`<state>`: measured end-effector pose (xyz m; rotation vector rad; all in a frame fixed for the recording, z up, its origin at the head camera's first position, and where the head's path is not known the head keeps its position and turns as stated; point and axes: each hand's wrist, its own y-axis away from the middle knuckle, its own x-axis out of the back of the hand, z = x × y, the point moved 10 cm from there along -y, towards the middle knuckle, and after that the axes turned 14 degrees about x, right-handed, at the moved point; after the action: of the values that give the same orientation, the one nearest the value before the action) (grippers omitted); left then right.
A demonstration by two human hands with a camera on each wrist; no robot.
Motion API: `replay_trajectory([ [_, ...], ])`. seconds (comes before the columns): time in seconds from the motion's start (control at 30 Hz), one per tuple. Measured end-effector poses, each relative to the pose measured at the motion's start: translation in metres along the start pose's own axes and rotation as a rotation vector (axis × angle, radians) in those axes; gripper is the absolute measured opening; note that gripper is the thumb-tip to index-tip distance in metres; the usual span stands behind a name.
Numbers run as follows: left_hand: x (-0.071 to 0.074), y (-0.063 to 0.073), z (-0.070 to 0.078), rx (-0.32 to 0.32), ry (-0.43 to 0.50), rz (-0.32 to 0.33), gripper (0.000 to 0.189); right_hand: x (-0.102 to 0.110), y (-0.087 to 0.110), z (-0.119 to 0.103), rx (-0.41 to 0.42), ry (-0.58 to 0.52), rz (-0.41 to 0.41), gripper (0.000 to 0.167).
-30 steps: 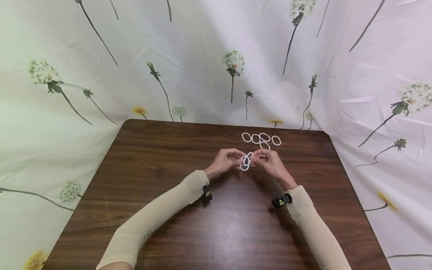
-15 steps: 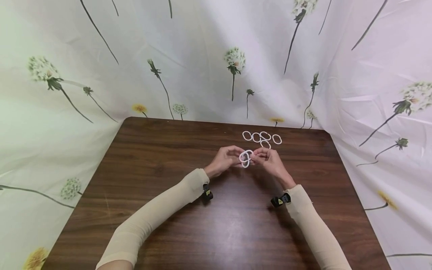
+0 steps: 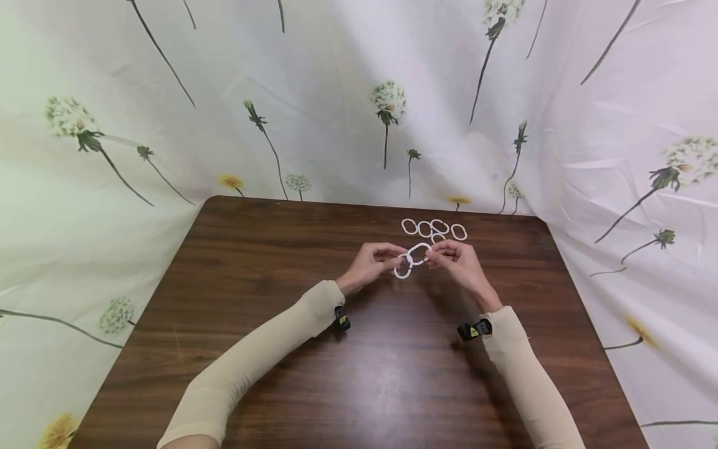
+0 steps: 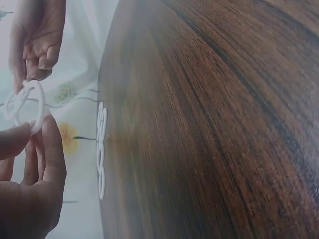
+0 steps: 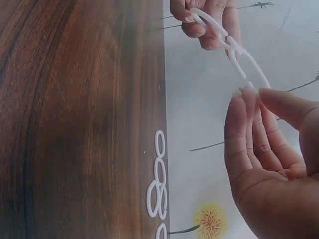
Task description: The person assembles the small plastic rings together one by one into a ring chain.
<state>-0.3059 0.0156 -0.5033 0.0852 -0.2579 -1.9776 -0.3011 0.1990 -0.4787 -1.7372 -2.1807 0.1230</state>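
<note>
In the head view, two white oval rings are linked through each other above the table. My left hand (image 3: 369, 267) pinches the lower left ring (image 3: 401, 277) between thumb and fingers. The upper right ring (image 3: 417, 245) is pinched at its right end by my right hand (image 3: 462, 267). Seen from the right wrist, that ring (image 5: 256, 64) has a small gap near my fingertips, and the two rings stretch in line between the hands. The left wrist view shows the left-hand ring (image 4: 41, 99) upright above the thumb, with the other ring behind it.
Several more white oval rings (image 3: 452, 231) lie close together on the dark wooden table (image 3: 280, 249), near its back edge and just beyond my right hand. A white flower-printed cloth (image 3: 331, 125) hangs around the back and sides of the table.
My right hand has moved right and slightly up, drawing its ring out from overlapping the other. The linked rings now lie spread side by side; the left hand has barely moved.
</note>
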Motion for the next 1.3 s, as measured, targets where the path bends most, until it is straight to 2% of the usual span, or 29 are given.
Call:
replay_trajectory([
  [0.2,-0.002,0.001,0.001,-0.037,-0.071,-0.002,0.027,-0.003,0.000,-0.001,0.006,0.007,0.006,0.026],
  [0.47,-0.002,0.003,-0.009,0.015,-0.007,-0.015,0.026,-0.010,0.001,-0.004,-0.004,0.022,-0.028,0.027],
  [0.77,0.002,0.005,-0.002,-0.024,-0.018,-0.005,0.023,-0.018,0.003,-0.004,0.020,0.017,-0.070,0.024],
  [1.0,-0.003,0.006,0.001,-0.057,0.042,-0.078,0.026,-0.027,0.007,-0.001,0.023,0.029,-0.096,0.026],
  [1.3,0.000,0.010,0.002,-0.073,-0.039,-0.050,0.026,-0.036,0.009,0.003,-0.007,0.002,-0.108,0.028],
])
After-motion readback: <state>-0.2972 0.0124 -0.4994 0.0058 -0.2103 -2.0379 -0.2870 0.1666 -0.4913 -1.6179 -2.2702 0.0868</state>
